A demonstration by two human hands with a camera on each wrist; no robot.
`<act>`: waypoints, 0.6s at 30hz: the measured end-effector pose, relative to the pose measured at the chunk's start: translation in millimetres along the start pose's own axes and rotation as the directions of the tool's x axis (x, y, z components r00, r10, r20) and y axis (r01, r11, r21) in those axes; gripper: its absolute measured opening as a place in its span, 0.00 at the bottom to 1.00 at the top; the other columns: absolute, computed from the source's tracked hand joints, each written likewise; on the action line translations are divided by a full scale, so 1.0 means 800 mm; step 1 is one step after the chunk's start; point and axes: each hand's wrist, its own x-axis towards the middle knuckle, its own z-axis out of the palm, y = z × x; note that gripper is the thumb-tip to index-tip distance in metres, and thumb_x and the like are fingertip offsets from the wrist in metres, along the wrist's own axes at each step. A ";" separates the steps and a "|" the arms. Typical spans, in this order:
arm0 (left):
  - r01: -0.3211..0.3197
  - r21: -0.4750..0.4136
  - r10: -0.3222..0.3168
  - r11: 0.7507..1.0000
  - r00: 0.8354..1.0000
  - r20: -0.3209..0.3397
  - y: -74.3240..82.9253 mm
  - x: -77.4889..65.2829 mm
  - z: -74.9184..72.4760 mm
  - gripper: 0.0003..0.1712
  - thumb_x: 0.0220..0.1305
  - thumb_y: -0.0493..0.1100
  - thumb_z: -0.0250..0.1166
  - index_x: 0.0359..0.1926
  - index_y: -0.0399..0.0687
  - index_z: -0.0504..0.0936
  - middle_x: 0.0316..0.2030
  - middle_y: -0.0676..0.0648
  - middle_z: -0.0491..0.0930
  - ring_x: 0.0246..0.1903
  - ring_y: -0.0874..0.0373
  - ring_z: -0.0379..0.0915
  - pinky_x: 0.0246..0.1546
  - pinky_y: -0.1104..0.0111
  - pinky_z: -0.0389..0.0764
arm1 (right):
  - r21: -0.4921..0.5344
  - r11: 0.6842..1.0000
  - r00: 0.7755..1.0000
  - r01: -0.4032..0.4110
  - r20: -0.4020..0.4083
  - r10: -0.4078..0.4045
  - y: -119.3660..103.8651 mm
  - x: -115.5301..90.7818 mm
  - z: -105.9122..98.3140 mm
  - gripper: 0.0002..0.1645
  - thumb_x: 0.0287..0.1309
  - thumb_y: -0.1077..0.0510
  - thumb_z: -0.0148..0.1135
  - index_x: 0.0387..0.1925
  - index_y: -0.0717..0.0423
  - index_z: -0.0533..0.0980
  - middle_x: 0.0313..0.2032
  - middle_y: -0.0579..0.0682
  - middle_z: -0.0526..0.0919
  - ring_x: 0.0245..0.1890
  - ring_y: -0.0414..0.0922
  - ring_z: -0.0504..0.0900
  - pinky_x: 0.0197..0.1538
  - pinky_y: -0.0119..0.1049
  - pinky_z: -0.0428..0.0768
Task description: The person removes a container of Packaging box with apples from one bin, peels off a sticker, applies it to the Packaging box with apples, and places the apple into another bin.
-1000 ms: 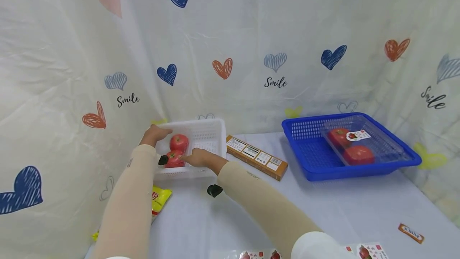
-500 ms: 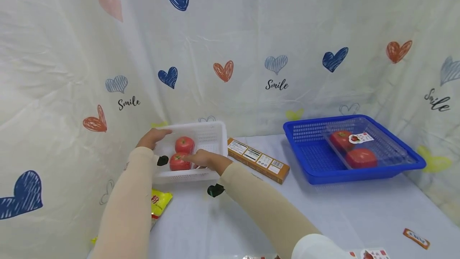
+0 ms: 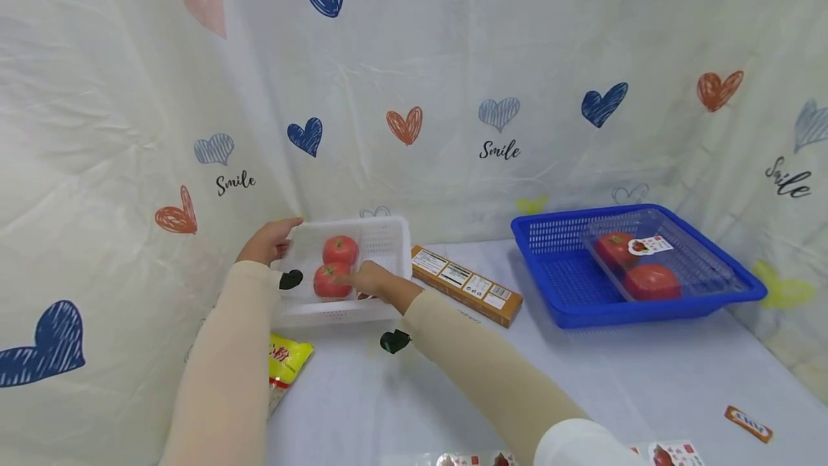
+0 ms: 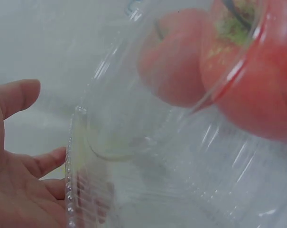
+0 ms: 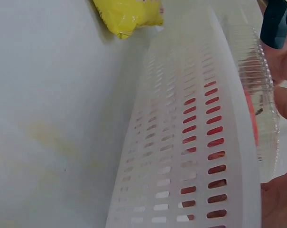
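Note:
A clear plastic box (image 4: 148,142) with two red apples (image 3: 340,251) lies in a white perforated basket (image 3: 388,236), as seen in the head view. My right hand (image 3: 374,280) reaches over the basket's front wall and holds the box's right side; part of its grip is hidden by that wall. At the basket's left rim is my left hand (image 3: 267,241). In the left wrist view its thumb stands apart from the box, while the other fingers (image 4: 48,161) lie at the box's beaded edge, not curled round it.
A blue basket (image 3: 556,316) on the right holds another clear box with two red fruits. Between the baskets lies a brown carton (image 3: 466,286). A yellow packet (image 3: 287,357) is near the left forearm. A small orange wrapper (image 3: 748,423) and stickers (image 3: 673,454) lie in front.
The box with the apples has shifted right inside the white basket, with my right hand moving slightly right too. My left hand has drawn a little left, toward the rim's outer side.

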 end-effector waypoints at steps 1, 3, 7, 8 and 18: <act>-0.009 -0.003 0.009 1.000 1.000 -0.002 0.004 -0.003 -0.002 0.44 0.66 0.61 0.58 0.72 0.43 0.55 0.53 0.41 0.62 0.49 0.51 0.63 0.54 0.62 0.71 | 0.002 1.000 1.000 0.006 -0.011 -0.006 -0.001 -0.002 -0.002 0.34 0.57 0.37 0.65 0.52 0.59 0.69 0.41 0.52 0.77 0.44 0.53 0.77 0.50 0.46 0.78; -0.025 -0.001 0.025 1.000 1.000 0.002 0.011 -0.011 -0.004 0.46 0.66 0.61 0.58 0.74 0.42 0.51 0.55 0.39 0.61 0.48 0.51 0.63 0.53 0.63 0.72 | 0.016 1.000 0.999 0.017 -0.031 -0.016 -0.001 -0.007 -0.006 0.35 0.56 0.38 0.66 0.53 0.59 0.68 0.41 0.52 0.76 0.44 0.53 0.78 0.49 0.46 0.80; -0.056 0.019 0.055 0.998 0.998 0.036 0.028 -0.031 -0.010 0.48 0.68 0.62 0.56 0.75 0.41 0.45 0.62 0.35 0.60 0.52 0.48 0.64 0.55 0.62 0.73 | 0.025 0.999 0.998 0.043 -0.052 -0.042 -0.005 -0.014 -0.015 0.40 0.56 0.37 0.65 0.58 0.61 0.66 0.44 0.52 0.75 0.43 0.55 0.81 0.47 0.47 0.81; -0.060 0.012 0.059 0.998 0.997 0.048 0.031 -0.036 -0.012 0.48 0.68 0.61 0.56 0.75 0.42 0.45 0.63 0.34 0.59 0.54 0.47 0.64 0.57 0.60 0.73 | 0.022 0.999 0.997 0.049 -0.057 -0.048 -0.005 -0.016 -0.018 0.41 0.56 0.37 0.65 0.59 0.62 0.65 0.45 0.53 0.75 0.43 0.55 0.81 0.47 0.47 0.81; -0.081 -0.113 0.103 0.990 0.974 0.200 0.046 -0.065 -0.026 0.50 0.71 0.57 0.56 0.77 0.44 0.35 0.71 0.30 0.50 0.68 0.38 0.54 0.61 0.49 0.67 | 0.070 0.994 0.993 0.084 -0.087 -0.078 -0.007 -0.021 -0.054 0.49 0.58 0.38 0.64 0.70 0.61 0.58 0.58 0.57 0.71 0.41 0.56 0.83 0.48 0.47 0.81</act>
